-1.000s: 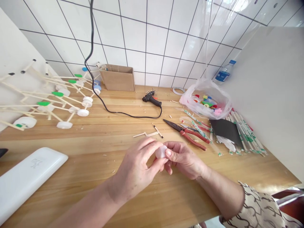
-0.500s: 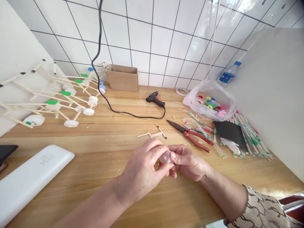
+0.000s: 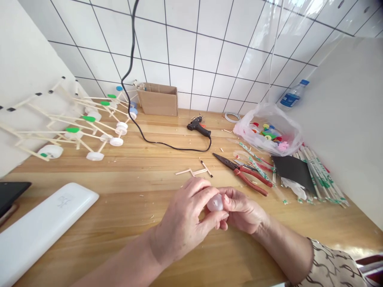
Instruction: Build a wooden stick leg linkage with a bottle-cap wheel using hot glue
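Between my two hands is a small, round, whitish cap (image 3: 215, 203) with a dark spot near its middle. My left hand (image 3: 191, 217) pinches it from the left, thumb below and fingers over the top. From the right, my right hand (image 3: 242, 209) grips its edge with the thumb in front; its other fingers are partly hidden behind. Beyond the hands lies a small frame of thin wooden sticks (image 3: 196, 172), one piece black at both ends. Red-handled pliers (image 3: 243, 173) rest to the right of it.
A black glue gun (image 3: 199, 126) with a trailing cord lies behind. Stick models with white wheels (image 3: 95, 156) stand left, near a white power bank (image 3: 60, 211). A cardboard box (image 3: 157, 99) is at the wall. Right are a bag of colourful caps (image 3: 269, 131) and wrapped sticks (image 3: 324, 175).
The whole view has shifted slightly, so things sit a little further right and lower. The cap has turned between my fingers and shows more of its face. Both hands keep hold of it.
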Demonstrator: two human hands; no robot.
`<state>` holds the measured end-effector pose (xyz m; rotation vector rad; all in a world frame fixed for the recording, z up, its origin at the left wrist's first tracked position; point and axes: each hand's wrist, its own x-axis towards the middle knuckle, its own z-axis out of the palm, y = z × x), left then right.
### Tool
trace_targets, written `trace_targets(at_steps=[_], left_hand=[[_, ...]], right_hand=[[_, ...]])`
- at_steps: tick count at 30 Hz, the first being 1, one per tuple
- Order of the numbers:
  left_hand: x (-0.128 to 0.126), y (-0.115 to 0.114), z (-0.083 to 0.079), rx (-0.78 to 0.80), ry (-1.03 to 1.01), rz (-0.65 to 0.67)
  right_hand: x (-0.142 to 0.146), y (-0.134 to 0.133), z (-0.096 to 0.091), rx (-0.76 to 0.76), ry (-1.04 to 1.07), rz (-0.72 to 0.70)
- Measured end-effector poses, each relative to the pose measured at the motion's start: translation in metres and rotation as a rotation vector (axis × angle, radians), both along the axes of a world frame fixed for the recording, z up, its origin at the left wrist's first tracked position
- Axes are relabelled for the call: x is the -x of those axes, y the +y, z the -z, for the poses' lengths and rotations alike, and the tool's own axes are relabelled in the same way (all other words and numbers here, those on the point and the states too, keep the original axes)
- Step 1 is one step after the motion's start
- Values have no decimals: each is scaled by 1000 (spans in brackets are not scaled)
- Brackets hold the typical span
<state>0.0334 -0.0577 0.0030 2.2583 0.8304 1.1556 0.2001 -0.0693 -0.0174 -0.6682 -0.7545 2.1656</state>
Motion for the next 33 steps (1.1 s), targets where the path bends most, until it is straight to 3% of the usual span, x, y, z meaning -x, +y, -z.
trace_targets(at_steps=[26, 33], left_hand=[[0, 4, 3, 165, 49, 77], [3, 8, 2, 353, -40, 126]], right_hand=[[0, -1, -1, 11, -76, 50], [3, -3, -9, 18, -65, 99]])
